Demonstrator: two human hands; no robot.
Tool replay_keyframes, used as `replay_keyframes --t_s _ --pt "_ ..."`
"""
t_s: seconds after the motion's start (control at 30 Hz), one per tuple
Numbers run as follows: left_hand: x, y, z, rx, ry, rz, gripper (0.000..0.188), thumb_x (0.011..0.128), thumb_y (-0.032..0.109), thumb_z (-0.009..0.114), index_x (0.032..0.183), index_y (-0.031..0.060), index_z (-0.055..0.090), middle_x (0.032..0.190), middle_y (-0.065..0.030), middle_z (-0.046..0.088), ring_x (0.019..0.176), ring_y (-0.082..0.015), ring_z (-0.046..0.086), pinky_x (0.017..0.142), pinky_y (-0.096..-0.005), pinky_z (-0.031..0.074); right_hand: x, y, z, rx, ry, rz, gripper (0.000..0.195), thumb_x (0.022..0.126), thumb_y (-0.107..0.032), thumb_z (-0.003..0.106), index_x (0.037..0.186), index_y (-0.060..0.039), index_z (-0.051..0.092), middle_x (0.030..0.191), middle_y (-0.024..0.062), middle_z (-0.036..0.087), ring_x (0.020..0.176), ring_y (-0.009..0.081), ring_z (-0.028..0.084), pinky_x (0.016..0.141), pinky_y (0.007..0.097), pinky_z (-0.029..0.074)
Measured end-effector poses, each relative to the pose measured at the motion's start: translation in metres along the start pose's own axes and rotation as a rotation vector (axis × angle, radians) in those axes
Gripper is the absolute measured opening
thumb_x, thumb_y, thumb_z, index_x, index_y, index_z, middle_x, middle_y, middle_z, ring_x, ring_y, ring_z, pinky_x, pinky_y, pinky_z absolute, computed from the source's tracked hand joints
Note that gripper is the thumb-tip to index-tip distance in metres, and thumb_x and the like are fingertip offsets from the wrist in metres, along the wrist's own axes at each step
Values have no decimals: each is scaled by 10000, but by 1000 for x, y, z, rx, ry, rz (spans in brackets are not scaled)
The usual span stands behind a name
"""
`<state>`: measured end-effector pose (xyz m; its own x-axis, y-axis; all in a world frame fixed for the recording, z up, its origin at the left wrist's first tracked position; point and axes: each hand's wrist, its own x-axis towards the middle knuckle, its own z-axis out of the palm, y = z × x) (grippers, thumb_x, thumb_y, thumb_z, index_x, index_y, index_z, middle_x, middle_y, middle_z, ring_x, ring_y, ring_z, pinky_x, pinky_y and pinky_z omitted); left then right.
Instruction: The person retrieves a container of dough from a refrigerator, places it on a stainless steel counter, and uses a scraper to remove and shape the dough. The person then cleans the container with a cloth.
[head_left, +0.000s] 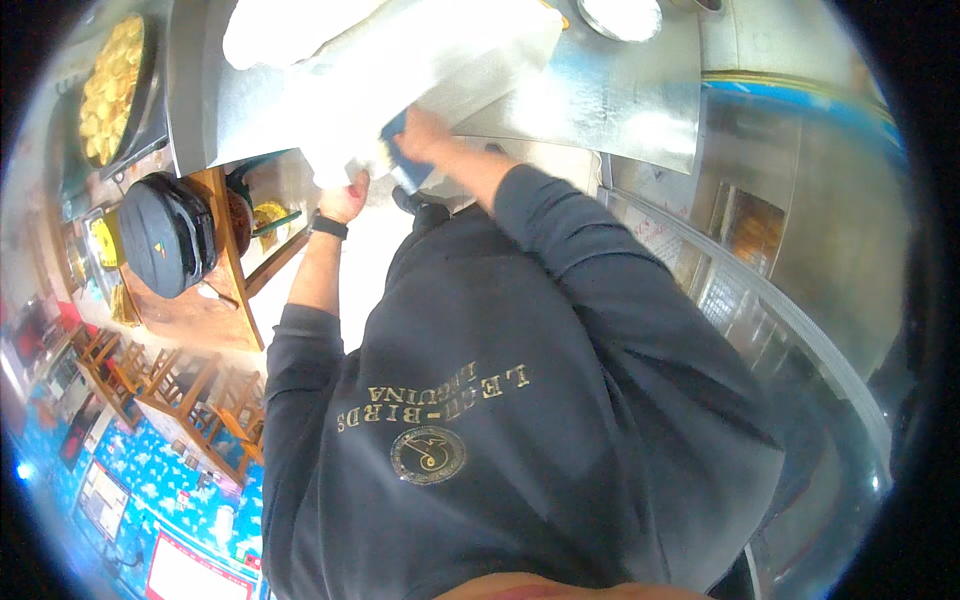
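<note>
My right hand (421, 135) is closed around a blue brush-like tool (409, 157) with a pale edge, at the near edge of a large white sheet or board (450, 52). The bright glare hides what the white piece is made of. Lower and to the left, my left hand (346, 196), with a black watch on its wrist, touches a white, washed-out piece (330, 161); its fingers are partly lost in the glare. Under the white piece lies a shiny metal worktop (592, 105). Another white shape (300, 30) rests on the worktop's far left.
A round pan of yellow food (112, 90) stands at the upper left. Below it, a black round appliance or case (166, 234) sits on a wooden counter (202, 315). A metal-framed glass cabinet (720, 255) runs along the right. A round metal lid or plate (621, 16) lies at the top.
</note>
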<state>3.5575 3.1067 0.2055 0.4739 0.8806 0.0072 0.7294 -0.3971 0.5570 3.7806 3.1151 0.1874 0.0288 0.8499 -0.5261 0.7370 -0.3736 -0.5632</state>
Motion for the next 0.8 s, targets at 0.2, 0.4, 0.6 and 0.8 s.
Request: replay_keyframes --t_s 0.2,0.4,0.6,0.8 --pt "-14 -6 -10 -235 10 -97 444 807 90 617 1224 -38 535 1145 -232 617 1054 -372 610 926 -440 473 24 33 5 156 -43 -76 567 809 -301 720 1221 55 562 1120 236 641 1021 371 631 896 407 500" --pt "7 30 -52 -588 -283 -549 485 795 8 540 1271 -64 475 1093 -181 645 893 -259 680 676 -337 575 -9 73 -125 814 -429 75 469 826 -231 735 1205 14 607 1083 106 675 933 187 660 801 310 540" --pt "-21 28 -46 -1109 -66 -703 473 812 -10 505 1273 -92 438 1088 -205 628 814 -267 695 641 -328 622 -37 45 -214 956 -175 58 515 841 -218 744 1242 39 546 1120 138 646 967 216 654 828 348 559" --pt "-52 23 -81 -1176 -153 -1055 382 780 -5 516 1145 -116 530 936 -223 676 778 -317 711 664 -399 626 3 -9 -261 904 26 -210 498 829 -201 739 1233 24 552 1148 168 640 1011 276 638 880 397 538"
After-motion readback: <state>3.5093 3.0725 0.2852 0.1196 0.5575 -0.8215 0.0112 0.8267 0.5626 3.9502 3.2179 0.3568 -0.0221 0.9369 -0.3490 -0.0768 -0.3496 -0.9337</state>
